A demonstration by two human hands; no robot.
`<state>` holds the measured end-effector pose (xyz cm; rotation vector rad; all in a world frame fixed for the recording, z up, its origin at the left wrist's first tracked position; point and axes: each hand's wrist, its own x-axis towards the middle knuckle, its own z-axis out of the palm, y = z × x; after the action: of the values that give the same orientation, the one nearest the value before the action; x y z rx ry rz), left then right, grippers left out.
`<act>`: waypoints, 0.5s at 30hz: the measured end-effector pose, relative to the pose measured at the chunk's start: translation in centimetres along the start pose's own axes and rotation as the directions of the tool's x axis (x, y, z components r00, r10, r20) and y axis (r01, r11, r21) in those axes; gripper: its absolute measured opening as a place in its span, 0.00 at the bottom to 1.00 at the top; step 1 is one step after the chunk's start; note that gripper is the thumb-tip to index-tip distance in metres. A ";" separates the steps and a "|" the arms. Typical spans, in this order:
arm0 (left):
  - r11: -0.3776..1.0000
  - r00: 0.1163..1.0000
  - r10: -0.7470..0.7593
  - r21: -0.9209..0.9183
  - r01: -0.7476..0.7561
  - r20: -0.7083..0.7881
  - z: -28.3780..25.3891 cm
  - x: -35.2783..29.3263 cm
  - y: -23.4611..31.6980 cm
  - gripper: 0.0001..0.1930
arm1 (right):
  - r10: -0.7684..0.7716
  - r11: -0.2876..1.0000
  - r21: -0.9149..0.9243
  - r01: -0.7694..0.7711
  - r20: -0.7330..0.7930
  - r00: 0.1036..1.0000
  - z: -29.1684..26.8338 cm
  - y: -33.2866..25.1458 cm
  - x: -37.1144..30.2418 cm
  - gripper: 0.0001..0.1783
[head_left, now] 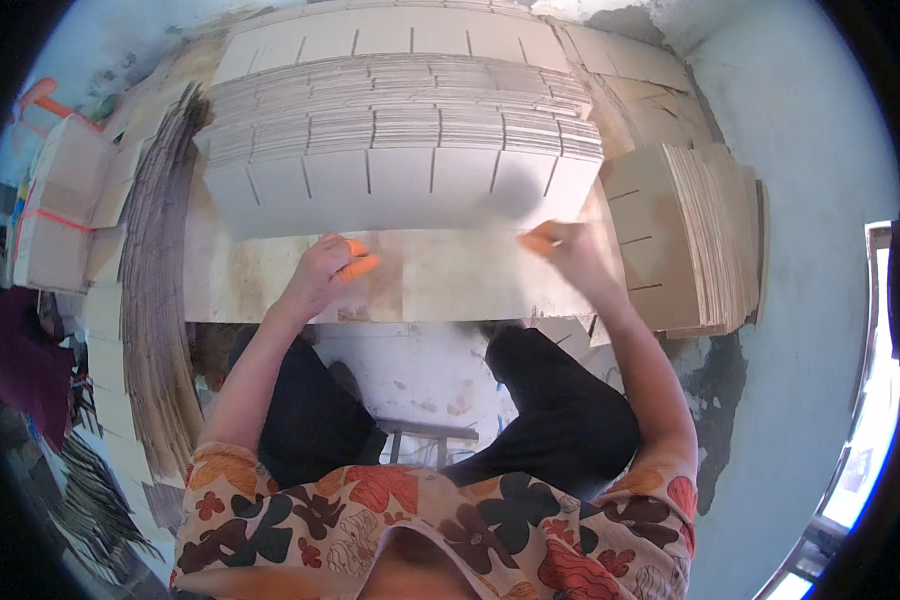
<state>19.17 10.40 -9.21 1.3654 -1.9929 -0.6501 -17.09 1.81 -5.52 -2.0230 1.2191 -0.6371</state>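
While a long bank of slotted cardboard sheets (400, 175) stands at twelve o'clock from the seated person, both hands hover well apart just short of it, over the tabletop (460, 280). At eleven, the left hand (322, 268) curls its orange-covered fingers (362, 268); at one, the blurred right hand (577, 256) bunches orange-tipped fingers (540, 240). I can't tell whether either grips anything.

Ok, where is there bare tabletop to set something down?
The tabletop shows bare between the left hand and right hand, bordered by the slotted cardboard row behind and the near edge. The left stack and right stack crowd the sides.
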 end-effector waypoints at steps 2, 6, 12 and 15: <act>0.999 0.996 -0.030 0.032 0.033 -0.079 1.7 1.4 -1.8 0.05 | 0.022 0.999 -0.042 -0.018 0.105 0.994 2.7 0.8 0.1 0.13; 0.996 0.972 -0.052 0.063 0.069 -0.230 3.1 7.1 -4.5 0.06 | -0.155 0.974 -0.177 0.142 -0.058 0.986 4.1 6.7 6.4 0.10; 0.961 0.949 -0.138 0.192 0.197 -0.284 4.1 8.3 -4.6 0.09 | 0.174 0.943 0.271 -0.194 0.095 0.980 2.2 7.2 10.9 0.09; 0.968 0.978 -0.140 0.185 0.168 -0.157 3.2 7.4 -4.1 0.09 | -0.055 0.993 -0.104 0.055 0.000 0.998 4.8 6.0 9.0 0.12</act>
<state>17.50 2.23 -12.64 1.6506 -1.8894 -0.4167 -13.12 -6.76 -12.58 -2.1491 1.2246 -0.6142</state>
